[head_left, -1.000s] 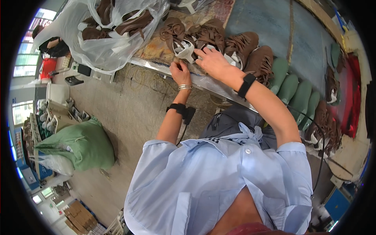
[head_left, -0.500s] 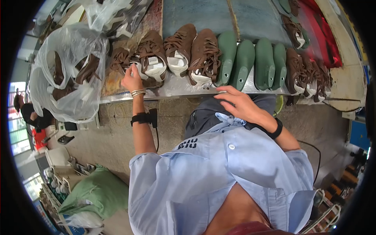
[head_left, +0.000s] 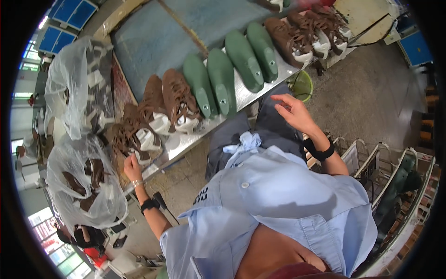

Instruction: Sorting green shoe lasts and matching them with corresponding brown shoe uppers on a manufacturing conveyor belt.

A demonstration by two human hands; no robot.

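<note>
My left hand (head_left: pixel 131 167) grips the heel end of a brown shoe upper (head_left: pixel 134 137) with a white lining, lying at the left end of a row on the metal bench edge (head_left: pixel 183 144). My right hand (head_left: pixel 292 113) hovers open in the air, away from the bench, below four green shoe lasts (head_left: pixel 230 69). Two more brown uppers (head_left: pixel 169 104) lie between the held upper and the lasts. Further brown laced uppers (head_left: pixel 306 37) lie at the right end of the row. I wear a light blue shirt and a black band on each wrist.
Two clear plastic bags (head_left: pixel 86 186) holding brown uppers sit at the left, one on the bench (head_left: pixel 81 95) and one lower. A green bucket (head_left: pixel 302 86) stands on the concrete floor. A metal rack (head_left: pixel 395 186) is at my right. Blue lockers (head_left: pixel 69 16) are far left.
The view has swung round. My right hand has left the uppers and drawn back toward my body. My left hand has stayed on the brown upper at the row's left end.
</note>
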